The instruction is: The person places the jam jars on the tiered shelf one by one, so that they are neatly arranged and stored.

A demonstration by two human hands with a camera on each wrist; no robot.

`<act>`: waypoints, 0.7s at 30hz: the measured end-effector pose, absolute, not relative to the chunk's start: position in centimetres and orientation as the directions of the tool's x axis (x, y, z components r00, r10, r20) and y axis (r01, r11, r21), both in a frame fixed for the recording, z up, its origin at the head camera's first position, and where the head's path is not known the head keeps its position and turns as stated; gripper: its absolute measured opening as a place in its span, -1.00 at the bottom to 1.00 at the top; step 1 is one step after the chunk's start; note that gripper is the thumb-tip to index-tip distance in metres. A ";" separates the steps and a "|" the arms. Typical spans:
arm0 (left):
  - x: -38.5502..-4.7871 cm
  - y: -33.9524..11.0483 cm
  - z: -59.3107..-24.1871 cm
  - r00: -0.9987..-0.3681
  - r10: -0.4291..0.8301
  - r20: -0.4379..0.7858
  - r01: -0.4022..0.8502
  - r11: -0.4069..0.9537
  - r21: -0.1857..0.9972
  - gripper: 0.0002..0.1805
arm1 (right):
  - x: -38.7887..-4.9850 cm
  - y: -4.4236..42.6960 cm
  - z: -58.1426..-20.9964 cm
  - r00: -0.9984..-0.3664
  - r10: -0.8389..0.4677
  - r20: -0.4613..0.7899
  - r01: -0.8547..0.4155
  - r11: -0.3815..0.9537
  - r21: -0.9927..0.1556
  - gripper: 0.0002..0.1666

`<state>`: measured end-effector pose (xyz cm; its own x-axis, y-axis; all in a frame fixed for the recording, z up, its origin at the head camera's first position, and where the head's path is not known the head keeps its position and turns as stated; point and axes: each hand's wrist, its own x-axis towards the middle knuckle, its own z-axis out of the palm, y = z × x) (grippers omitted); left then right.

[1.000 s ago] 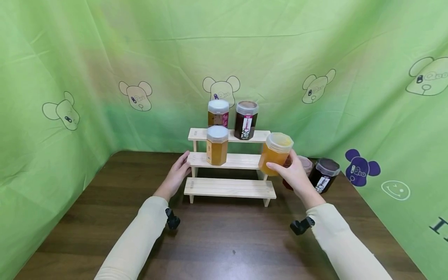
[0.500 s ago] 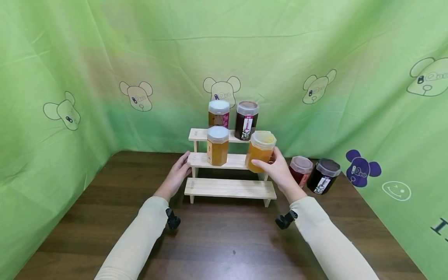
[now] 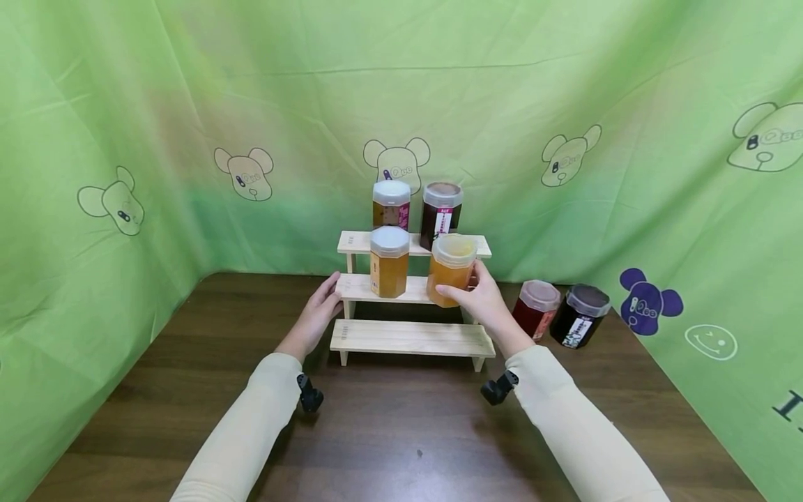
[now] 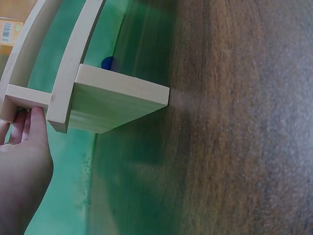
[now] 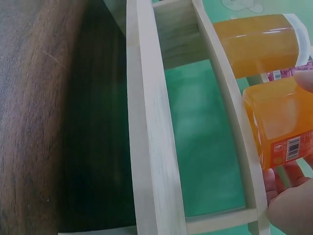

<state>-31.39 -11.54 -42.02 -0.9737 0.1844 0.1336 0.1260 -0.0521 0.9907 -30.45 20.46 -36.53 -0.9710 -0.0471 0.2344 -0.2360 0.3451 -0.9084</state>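
Three jars point(image 3: 389, 268) already stand on the wooden rack point(image 3: 410, 336), centre frame. The right hand point(image 3: 488, 301) grips an amber jar point(image 3: 447, 277) at the middle shelf (whether it rests, I cannot tell); the left hand point(image 3: 316, 315) holds the rack's left end. Two jars point(image 3: 580, 317), frame right, seem left.

rack point(image 3: 410, 336) on table point(image 3: 376, 432), left of two jars point(image 3: 579, 317), two others point(image 3: 441, 213) on top tier point(image 3: 478, 245)

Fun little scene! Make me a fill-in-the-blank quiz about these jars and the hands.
The hand gripping an orange jar is the person's ____ one.
The wooden stand has ____ steps.
The dark jar on the stand is on its ____ step.
On the table, right of the stand, sit ____ jars.

Missing words: right, three, top, two.
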 end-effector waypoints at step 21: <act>-31.2 -11.5 -41.8 -0.974 0.182 0.135 0.130 -0.044 0.991 -0.41 | -31.6 19.4 -36.4 -0.983 -0.037 0.178 -0.179 0.345 -0.921 -0.01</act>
<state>-31.18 -11.48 -41.85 -0.9739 0.1820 0.1354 0.1295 -0.0438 0.9906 -31.56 19.40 -36.39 -0.9834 -0.0367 0.1775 -0.1792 0.3448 -0.9214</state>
